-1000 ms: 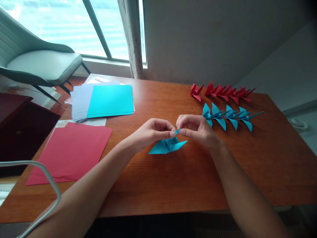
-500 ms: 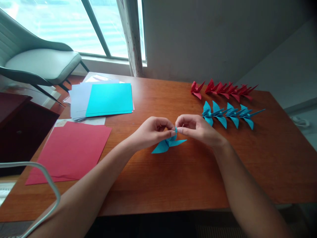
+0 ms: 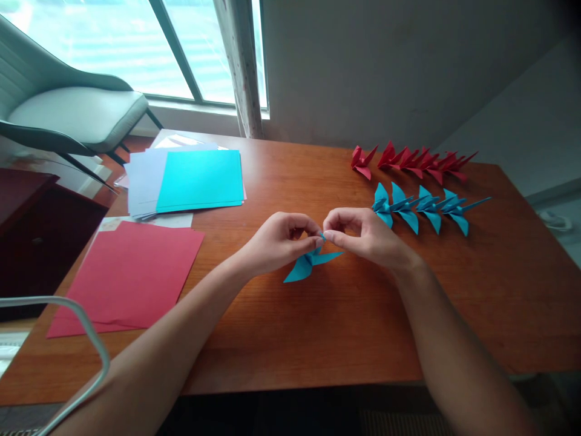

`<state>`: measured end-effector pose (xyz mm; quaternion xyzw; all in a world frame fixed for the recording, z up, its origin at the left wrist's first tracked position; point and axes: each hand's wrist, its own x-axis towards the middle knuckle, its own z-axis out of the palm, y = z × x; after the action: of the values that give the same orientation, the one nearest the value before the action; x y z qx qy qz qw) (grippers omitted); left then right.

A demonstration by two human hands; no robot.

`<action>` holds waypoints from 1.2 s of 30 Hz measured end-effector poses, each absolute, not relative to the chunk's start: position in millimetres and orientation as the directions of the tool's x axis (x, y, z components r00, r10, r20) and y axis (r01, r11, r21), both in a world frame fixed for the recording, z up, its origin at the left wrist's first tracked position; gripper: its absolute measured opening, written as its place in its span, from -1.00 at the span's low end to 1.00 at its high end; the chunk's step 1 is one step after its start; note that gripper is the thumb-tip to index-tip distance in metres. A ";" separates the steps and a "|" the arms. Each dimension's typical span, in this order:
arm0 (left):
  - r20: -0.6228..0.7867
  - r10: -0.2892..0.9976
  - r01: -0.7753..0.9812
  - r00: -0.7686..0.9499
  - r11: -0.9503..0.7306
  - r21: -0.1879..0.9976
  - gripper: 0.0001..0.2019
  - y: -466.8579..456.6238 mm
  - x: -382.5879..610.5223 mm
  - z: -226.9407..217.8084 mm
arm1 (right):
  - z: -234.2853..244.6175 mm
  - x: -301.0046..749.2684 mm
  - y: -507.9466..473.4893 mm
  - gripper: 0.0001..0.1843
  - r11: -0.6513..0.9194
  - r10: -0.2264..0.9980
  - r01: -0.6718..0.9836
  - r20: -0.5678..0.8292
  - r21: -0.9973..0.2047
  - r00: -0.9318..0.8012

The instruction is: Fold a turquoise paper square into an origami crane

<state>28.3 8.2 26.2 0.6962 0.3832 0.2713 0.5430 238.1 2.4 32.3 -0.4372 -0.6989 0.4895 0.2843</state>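
Note:
Between my hands is a blue origami crane (image 3: 305,265), its two wings spread low over the wooden table (image 3: 308,339). My left hand (image 3: 287,242) pinches a narrow upright part of it between thumb and forefinger. From the other side, my right hand (image 3: 358,235) pinches the tip of that same part, thumb against forefinger. The fingers hide most of the pinched part. Beyond my right hand stands a row of finished blue cranes (image 3: 427,209), and behind them a row of red cranes (image 3: 411,160).
Red paper sheets (image 3: 131,272) lie at the left, with blue sheets (image 3: 202,178) on pale sheets (image 3: 145,181) farther back. A white cable (image 3: 93,330) curves past my left forearm. A chair (image 3: 77,115) stands by the window (image 3: 122,42).
The crane's wings have tilted slightly, and the left wing tip has shifted right. The pinched part leans more toward my right hand. Both hands keep their hold.

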 end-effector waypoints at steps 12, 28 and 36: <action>-0.120 0.822 0.066 0.556 0.101 0.993 -0.69 6.9 29.4 26.3 | 25.8 238.8 5.0 -0.85 0.036 0.907 0.160 -0.035 -0.986 -0.420; -0.100 0.836 0.138 0.539 0.029 0.990 -0.74 7.7 30.3 26.2 | 28.4 239.7 4.7 -0.86 0.090 0.888 0.245 -0.034 -0.965 -0.458; 0.004 0.842 0.229 0.539 -0.151 0.961 -0.83 7.6 31.1 24.2 | 29.5 238.6 4.5 -0.85 0.051 0.897 0.319 -0.097 -0.946 -0.432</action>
<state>31.1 7.6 24.2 0.7010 0.3821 0.2904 0.5275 238.6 4.5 29.5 -0.4543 -0.6690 0.5179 0.2789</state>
